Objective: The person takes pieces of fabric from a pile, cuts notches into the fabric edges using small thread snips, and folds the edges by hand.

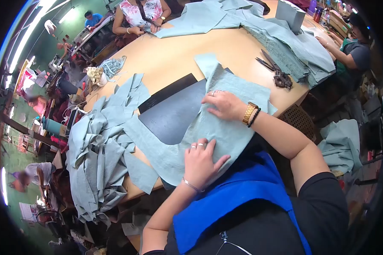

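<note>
**Left Hand (pixel 200 161) and Right Hand (pixel 227 105) Are Resting on a Blue-Gray Cloth (pixel 238 138)**

On the left, a big messy pile of scraps (pixel 98 161) is hanging over the edge of a tan table (pixel 174 55). Some stringy bits (pixel 112 67) are sitting near it. Across the table, a person in a flowery top (pixel 141 15) is working with both hands by more cloth. In the middle, a dark board (pixel 174 114) is lying on the table, and part of the blue-gray cloth is lying over it. The left hand is lying flat on that cloth, with its thumb sticking out wide. The right hand is resting higher up, its fingers bending a little; I cannot tell if it is pinching the cloth. To the right, dark scissors (pixel 281 80) are lying near a thick stack (pixel 291 53) of cloth. At the far right, another person (pixel 356 55) is reaching out beside the stack.
</note>
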